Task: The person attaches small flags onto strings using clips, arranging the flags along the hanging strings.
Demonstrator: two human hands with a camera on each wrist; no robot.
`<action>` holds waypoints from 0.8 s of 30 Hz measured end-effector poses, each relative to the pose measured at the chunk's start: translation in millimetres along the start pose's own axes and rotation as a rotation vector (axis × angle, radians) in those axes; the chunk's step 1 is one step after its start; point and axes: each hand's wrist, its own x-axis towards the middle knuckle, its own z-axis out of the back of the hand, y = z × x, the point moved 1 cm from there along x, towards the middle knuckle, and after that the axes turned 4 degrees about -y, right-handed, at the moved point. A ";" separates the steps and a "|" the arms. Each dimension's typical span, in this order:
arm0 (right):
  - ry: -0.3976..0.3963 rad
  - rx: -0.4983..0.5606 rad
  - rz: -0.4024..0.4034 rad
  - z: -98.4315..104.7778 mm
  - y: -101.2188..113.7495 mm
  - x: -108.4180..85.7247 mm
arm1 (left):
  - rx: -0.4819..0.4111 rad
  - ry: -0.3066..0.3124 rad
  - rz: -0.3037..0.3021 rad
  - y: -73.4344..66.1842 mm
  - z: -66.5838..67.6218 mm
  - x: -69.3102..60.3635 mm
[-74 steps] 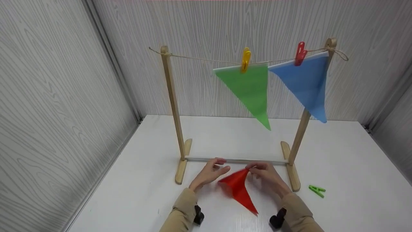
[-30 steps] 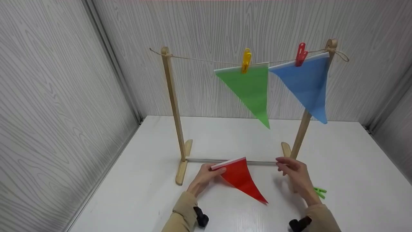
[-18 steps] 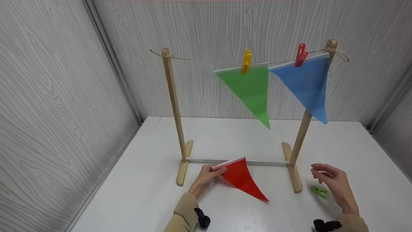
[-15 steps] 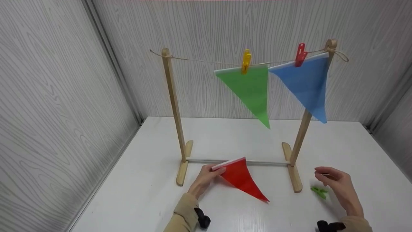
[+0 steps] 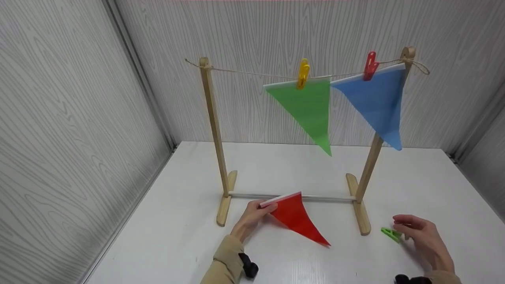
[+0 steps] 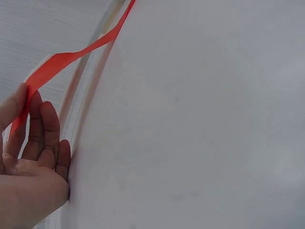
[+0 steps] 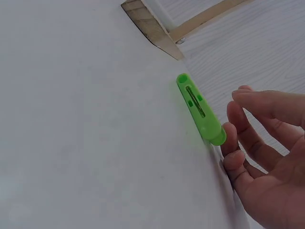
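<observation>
My left hand [image 5: 252, 216] pinches the white-edged top corner of a red triangular pennant [image 5: 296, 219], thumb in front. The pennant's point trails down to the right; in the left wrist view the red cloth [image 6: 52, 69] runs up from between thumb and fingers. At the right, a green clothespin [image 5: 389, 236] lies on the table. My right hand [image 5: 426, 236] is beside it, fingers loosely bent. In the right wrist view the lower fingers are close against one end of the clothespin [image 7: 198, 105], while thumb and index stand off it; whether they touch I cannot tell.
Behind stands a wooden frame [image 5: 215, 126] with a string [image 5: 244, 72] across its top. A yellow clothespin [image 5: 303, 74] holds a green pennant [image 5: 309, 106] on it, and a red clothespin [image 5: 370, 67] a blue pennant [image 5: 375, 102]. Patterned walls enclose the white table [image 5: 165, 236].
The red pennant has passed from my right hand's pinch to my left hand, its white edge now showing. My right hand has moved right and down to the green clothespin.
</observation>
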 end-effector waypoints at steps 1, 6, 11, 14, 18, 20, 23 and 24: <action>0.014 -0.018 -0.009 0.8 0.2 0.8 | 0.000 0.001 0.000 -0.4 -0.2 -0.4; 0.087 -0.135 -0.011 3.6 1.1 2.9 | -0.004 0.006 0.005 -1.6 -0.6 -1.9; 0.140 -0.220 0.053 2.1 0.5 2.3 | -0.004 0.008 0.010 -2.4 -0.4 -2.9; 0.171 -0.224 0.095 0.2 -0.1 -0.1 | -0.015 0.010 0.015 -2.6 -0.1 -3.4; 0.201 -0.213 0.124 -0.9 -0.6 -3.6 | -0.010 0.006 0.020 -1.9 0.1 -2.8; 0.204 -0.227 0.132 -0.9 -0.3 -4.6 | -0.006 0.005 0.021 -1.8 0.0 -2.3; 0.201 -0.273 0.166 -1.6 1.4 -4.2 | 0.001 0.001 0.018 -1.8 -0.1 -1.5; 0.193 -0.290 0.175 -2.1 2.2 -3.6 | 0.001 0.000 0.016 -1.8 -0.2 -1.1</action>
